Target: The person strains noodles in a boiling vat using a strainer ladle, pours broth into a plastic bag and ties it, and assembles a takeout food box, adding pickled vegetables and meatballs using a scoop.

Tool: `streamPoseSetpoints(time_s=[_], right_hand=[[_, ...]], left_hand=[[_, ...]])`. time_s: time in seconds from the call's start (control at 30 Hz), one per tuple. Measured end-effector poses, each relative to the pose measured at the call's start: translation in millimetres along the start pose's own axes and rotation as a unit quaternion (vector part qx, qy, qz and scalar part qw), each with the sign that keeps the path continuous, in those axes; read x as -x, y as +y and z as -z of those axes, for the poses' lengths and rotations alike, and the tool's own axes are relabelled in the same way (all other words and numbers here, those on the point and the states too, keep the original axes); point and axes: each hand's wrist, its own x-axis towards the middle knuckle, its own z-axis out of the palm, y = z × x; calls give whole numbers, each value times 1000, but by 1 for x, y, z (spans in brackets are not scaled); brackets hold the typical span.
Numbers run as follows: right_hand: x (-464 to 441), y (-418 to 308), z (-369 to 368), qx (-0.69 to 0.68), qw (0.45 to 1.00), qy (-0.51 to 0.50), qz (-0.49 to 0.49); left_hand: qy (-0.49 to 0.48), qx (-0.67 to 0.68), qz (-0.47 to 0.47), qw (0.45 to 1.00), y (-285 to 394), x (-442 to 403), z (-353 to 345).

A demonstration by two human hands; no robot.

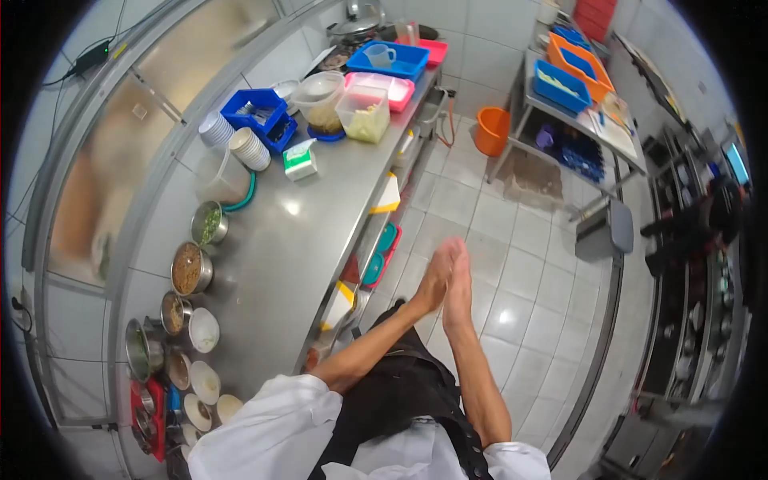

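Note:
Palm to palm, my left hand [433, 278] and my right hand [458, 290] touch each other in front of my body, above the tiled floor. The fingers of both look stretched out, and I see nothing held between them, though the inner palms are hidden. To the left of the hands runs a steel counter [280, 248]. On its lower shelf, nearest to my left hand, are teal lidded containers [382, 254] in a red tray. A black apron [396, 384] covers my front.
Metal bowls of food, such as a brown one [191, 269], line the counter's wall side. Paper cups [250, 150], a tissue pack [300, 161] and plastic tubs [364, 116] stand farther back. An orange bucket [492, 132] and a grey bin [606, 230] stand on the floor. A person [696, 224] is at right.

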Motion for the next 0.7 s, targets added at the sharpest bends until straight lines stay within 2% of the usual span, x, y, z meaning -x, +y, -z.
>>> streamPoseSetpoints(time_s=[0.03,0.07,0.1,0.13,0.17,0.2,0.27,0.3,0.33,0.4,0.43,0.5,0.6,0.63,0.67,0.7], right_hand=[[-21,-15,-16,156,975,-74,142],[-42,-27,-28,304,899,-146,280],[-57,-31,-31,440,778,-215,393],[-88,-24,-24,438,777,-224,391],[-140,-10,-7,502,748,-180,395],[-189,2,18,569,708,-142,393],[-278,31,80,478,863,-18,165],[-323,36,141,686,712,-86,122],[-333,30,161,637,761,-39,117],[-355,-6,142,595,801,8,63],[-377,-12,129,602,796,-2,59],[-428,-22,91,608,780,-95,117],[-486,-50,-73,520,789,-217,244],[-503,-54,-129,482,795,-266,254],[-529,-47,-173,458,764,-341,301],[-546,-43,-219,478,723,-373,331]], left_hand=[[13,121,56,991,-57,-29,31],[22,119,42,992,-32,-61,42],[-58,352,9,934,16,-74,33],[-145,554,-24,820,61,-87,36],[-10,432,142,891,86,-102,50],[-5,436,132,890,101,-113,59],[-11,349,132,928,134,-145,86],[-74,410,129,900,155,-157,105],[-59,417,124,898,163,-167,126],[-108,273,90,952,178,-191,168],[-39,199,80,976,185,-202,184],[54,82,48,994,192,-218,217],[149,26,49,987,217,-256,251],[191,8,52,980,221,-268,258],[210,11,54,976,221,-280,263],[236,5,42,971,221,-294,267]])
